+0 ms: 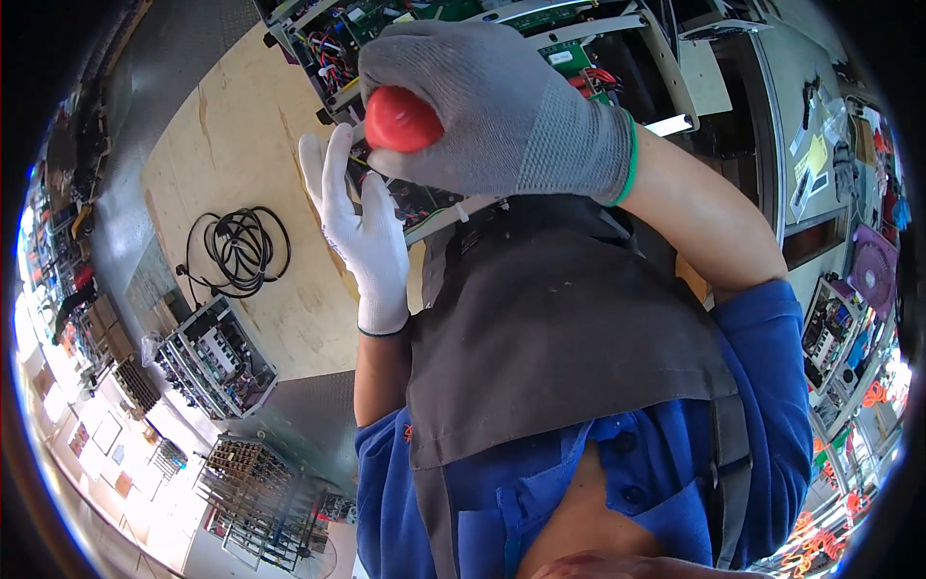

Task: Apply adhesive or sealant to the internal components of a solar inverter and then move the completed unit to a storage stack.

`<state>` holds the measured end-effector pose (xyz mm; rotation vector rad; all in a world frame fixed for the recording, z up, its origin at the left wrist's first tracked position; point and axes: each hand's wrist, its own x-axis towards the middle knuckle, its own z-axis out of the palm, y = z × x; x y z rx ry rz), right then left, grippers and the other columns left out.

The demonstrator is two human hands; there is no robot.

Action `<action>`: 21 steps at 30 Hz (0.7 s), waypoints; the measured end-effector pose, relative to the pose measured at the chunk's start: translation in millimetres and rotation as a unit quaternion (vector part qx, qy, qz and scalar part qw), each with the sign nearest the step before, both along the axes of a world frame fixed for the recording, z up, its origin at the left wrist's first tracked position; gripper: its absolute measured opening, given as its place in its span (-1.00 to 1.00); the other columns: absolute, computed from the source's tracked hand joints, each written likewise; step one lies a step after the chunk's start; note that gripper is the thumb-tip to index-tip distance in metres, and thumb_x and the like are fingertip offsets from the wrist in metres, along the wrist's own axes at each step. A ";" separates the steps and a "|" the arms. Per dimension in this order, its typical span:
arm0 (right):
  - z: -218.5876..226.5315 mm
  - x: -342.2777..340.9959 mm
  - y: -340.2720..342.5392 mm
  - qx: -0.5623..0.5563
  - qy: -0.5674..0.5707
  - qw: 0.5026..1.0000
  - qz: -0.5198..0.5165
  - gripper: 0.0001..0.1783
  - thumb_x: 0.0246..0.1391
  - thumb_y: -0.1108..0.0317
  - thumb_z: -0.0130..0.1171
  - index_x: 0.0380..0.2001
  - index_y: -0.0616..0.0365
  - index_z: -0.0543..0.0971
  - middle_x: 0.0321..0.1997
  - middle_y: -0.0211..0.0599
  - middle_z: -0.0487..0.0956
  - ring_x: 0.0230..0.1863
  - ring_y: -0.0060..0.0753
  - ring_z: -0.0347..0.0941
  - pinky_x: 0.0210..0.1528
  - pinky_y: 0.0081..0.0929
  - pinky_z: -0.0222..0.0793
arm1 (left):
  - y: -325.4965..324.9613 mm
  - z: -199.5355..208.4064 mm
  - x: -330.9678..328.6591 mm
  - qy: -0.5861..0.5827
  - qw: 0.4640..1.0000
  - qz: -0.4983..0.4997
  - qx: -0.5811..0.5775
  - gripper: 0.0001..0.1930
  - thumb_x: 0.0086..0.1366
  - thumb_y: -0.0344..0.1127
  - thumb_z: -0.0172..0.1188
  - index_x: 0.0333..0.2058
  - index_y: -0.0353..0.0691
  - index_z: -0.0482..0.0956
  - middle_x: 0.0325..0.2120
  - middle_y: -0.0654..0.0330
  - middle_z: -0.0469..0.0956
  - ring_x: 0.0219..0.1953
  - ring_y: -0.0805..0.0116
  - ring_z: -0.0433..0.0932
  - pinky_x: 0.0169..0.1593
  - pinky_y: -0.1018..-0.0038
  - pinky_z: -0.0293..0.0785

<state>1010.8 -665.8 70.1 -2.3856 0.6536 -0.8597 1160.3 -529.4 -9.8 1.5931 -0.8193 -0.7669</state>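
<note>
My right hand [473, 106], in a grey knitted glove with a green cuff, is closed around a rounded red handle [400, 120]. The rest of that tool is hidden by the hand, so its kind does not show. Just left of and below it, my left hand [362, 227] wears a white glove; its fingers are stretched up and apart beside the handle. Both hands are over an open metal equipment chassis [632, 58] with green circuit boards [569, 58] and bundles of coloured wires [328, 60] inside.
The chassis stands on a light wooden tabletop [217, 145] with a curved edge. A coil of black cable [241, 253] lies on the wood at left. Another open chassis [217, 357] sits at lower left, near a metal rack [256, 492]. A cluttered green bench [810, 179] runs along the right.
</note>
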 end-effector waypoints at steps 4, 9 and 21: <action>3.0 4.3 -12.9 0.065 0.062 0.996 0.016 -0.59 -0.04 0.04 0.42 -0.26 0.11 0.60 -0.33 -0.16 0.64 -0.27 -0.10 0.66 -0.14 -0.24 0.60 | -2.3 1.0 0.3 -0.102 0.995 -0.015 -0.015 -0.44 0.27 -0.72 -0.04 0.24 -0.25 0.47 0.44 -0.06 0.01 0.41 0.24 0.18 -0.05 0.60 0.49; 5.6 -8.7 -5.9 0.035 0.045 0.998 0.012 -0.58 -0.04 0.06 0.42 -0.23 0.11 0.59 -0.32 -0.16 0.64 -0.24 -0.09 0.65 -0.14 -0.23 0.59 | -1.4 0.9 -0.4 -0.038 0.999 -0.014 -0.028 -0.44 0.27 -0.72 -0.04 0.24 -0.23 0.47 0.45 -0.05 -0.01 0.41 0.23 0.18 -0.06 0.59 0.49; 4.5 -10.7 13.0 -0.015 0.000 1.000 0.023 -0.52 -0.10 0.09 0.45 -0.16 0.12 0.58 -0.15 -0.15 0.62 -0.15 -0.04 0.65 -0.10 -0.21 0.59 | 0.1 -7.5 5.2 -0.048 0.996 -0.033 -0.064 -0.40 0.22 -0.71 -0.03 0.24 -0.20 0.47 0.44 -0.07 0.00 0.48 0.13 0.04 0.44 0.29 0.02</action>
